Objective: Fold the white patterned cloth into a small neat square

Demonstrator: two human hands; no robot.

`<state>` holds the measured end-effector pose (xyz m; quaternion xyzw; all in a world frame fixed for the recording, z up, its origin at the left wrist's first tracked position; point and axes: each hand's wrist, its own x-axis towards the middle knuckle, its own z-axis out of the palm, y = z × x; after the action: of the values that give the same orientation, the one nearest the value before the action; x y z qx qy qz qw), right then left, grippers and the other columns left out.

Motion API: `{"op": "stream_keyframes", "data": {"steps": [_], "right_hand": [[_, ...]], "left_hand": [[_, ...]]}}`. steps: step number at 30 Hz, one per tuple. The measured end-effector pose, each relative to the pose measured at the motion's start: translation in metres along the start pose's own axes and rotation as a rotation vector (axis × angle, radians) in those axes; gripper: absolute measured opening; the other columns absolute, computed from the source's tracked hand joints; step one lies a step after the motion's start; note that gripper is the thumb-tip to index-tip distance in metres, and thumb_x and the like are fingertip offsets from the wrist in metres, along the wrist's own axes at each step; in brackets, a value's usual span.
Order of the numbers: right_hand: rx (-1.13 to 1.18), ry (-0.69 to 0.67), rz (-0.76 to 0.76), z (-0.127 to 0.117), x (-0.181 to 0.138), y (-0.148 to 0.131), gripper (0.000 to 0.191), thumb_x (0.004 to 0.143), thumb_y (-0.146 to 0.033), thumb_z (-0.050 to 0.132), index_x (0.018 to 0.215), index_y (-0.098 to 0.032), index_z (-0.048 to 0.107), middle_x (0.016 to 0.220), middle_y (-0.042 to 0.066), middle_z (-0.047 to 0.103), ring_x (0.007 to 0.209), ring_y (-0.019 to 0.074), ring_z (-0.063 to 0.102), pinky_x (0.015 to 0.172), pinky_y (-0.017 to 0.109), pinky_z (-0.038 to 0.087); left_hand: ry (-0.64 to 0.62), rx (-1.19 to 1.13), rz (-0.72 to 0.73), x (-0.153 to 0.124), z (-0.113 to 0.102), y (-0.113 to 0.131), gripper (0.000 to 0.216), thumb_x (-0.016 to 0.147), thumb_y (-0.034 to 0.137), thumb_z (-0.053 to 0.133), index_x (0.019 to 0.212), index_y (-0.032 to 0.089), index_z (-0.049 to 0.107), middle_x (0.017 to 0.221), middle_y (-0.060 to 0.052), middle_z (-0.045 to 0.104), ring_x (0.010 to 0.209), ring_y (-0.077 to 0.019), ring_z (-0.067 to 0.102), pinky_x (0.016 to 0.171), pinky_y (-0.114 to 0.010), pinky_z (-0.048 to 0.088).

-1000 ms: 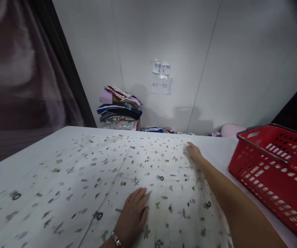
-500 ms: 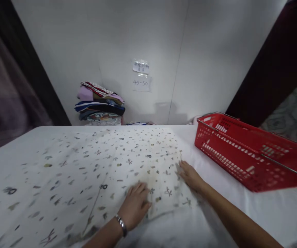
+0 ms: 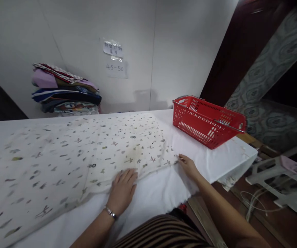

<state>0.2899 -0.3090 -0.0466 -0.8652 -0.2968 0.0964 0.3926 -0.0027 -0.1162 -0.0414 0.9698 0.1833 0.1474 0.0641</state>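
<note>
Across the left and middle of the frame, a pale printed cloth lies spread over a white-covered table. Its front edge climbs from the lower left toward a corner right of centre; its right edge runs back from there, and its far edge lies near the table's back edge.

The left hand, low in the centre, rests palm down across that front edge, its fingers extended and close together on the print, the thumb a little apart. A metal bracelet circles the wrist. The right hand, right of centre, has its fingertips at the cloth's near right corner; whether they pinch the fabric, I cannot tell.

A strip of white tabletop runs between the cloth's right edge and a red basket at right, which stands apart from both hands. More white surface shows in front of the cloth and out to the table's right corner.

At upper left, a pile of folded fabrics stands by the wall, well apart from the hands. A plastic stool sits beyond the table at lower right.
</note>
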Motion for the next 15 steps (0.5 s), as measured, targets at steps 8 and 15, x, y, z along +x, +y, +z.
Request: {"op": "stream_keyframes", "data": {"steps": [8, 15], "right_hand": [[-0.233, -0.036, -0.023, 0.004, 0.020, -0.023, 0.030, 0.080, -0.022, 0.051, 0.106, -0.018, 0.065, 0.095, 0.005, 0.068, 0.083, 0.0160, 0.059, 0.074, 0.023, 0.042], [-0.200, 0.012, 0.056, 0.002, 0.028, -0.015, 0.032, 0.075, -0.020, 0.054, 0.104, -0.017, 0.066, 0.081, 0.002, 0.066, 0.074, 0.0148, 0.057, 0.064, 0.022, 0.038]], "left_hand": [[0.063, 0.055, -0.060, -0.006, 0.000, -0.007, 0.039, 0.085, 0.019, 0.039, 0.118, 0.019, 0.059, 0.129, -0.009, 0.057, 0.122, -0.0260, 0.049, 0.106, -0.052, 0.030], [0.090, 0.087, -0.101, -0.013, -0.001, -0.016, 0.039, 0.083, 0.020, 0.040, 0.116, 0.019, 0.061, 0.127, -0.009, 0.058, 0.120, -0.0256, 0.051, 0.104, -0.052, 0.034]]}}
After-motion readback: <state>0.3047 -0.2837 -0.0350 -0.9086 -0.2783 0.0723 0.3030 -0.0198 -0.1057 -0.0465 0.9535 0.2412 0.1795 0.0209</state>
